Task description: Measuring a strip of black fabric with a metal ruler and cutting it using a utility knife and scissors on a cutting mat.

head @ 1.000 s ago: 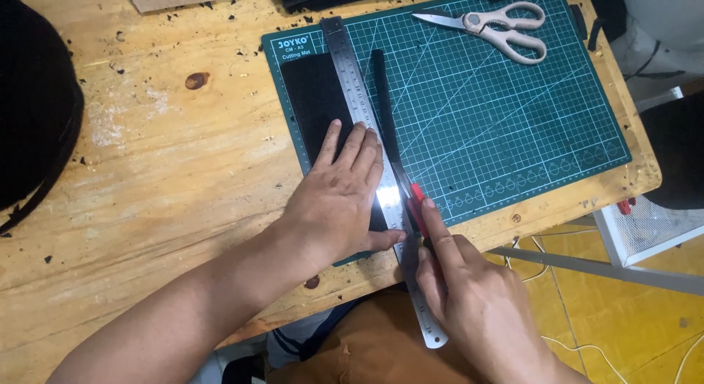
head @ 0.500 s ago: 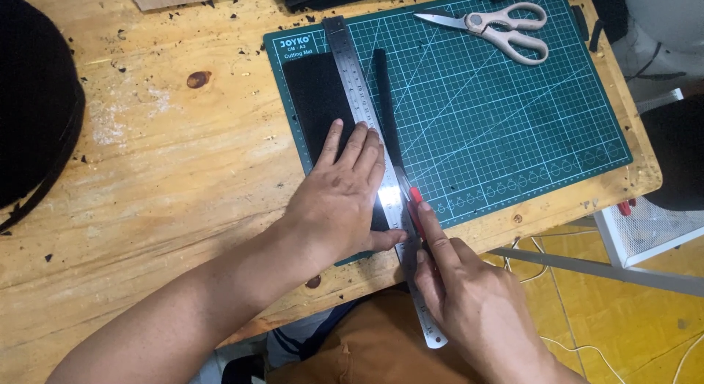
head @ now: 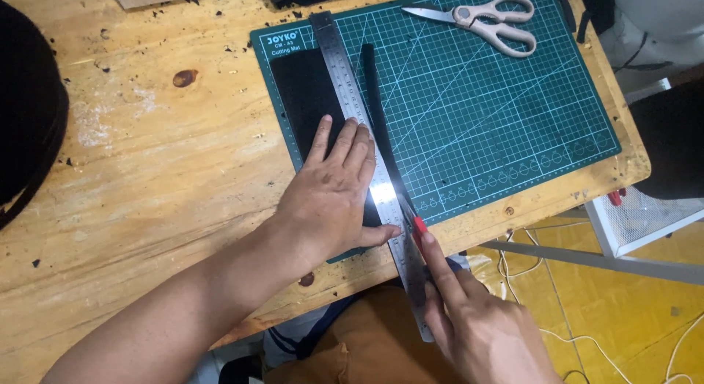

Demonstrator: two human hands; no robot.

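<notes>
My left hand [head: 334,189] lies flat, fingers spread, pressing a long steel ruler [head: 345,76] and a black sheet [head: 301,87] onto a green cutting mat [head: 499,112]. My right hand [head: 477,322] grips a red-handled utility knife [head: 415,224] whose blade rests against the ruler's right edge near the mat's front edge. A narrow black strip [head: 372,90] lies just right of the ruler, running along it. The ruler's near end juts past the table edge, beside my right hand.
Scissors [head: 484,21] with pale handles rest at the mat's far right. The wooden table [head: 147,171] carries dark specks and a large black object [head: 29,120] at the left edge. A white crate [head: 645,215] and cables lie on the yellow floor at right.
The knife and my right hand have slid slightly toward me along the ruler. My left hand has stayed pressed in place.
</notes>
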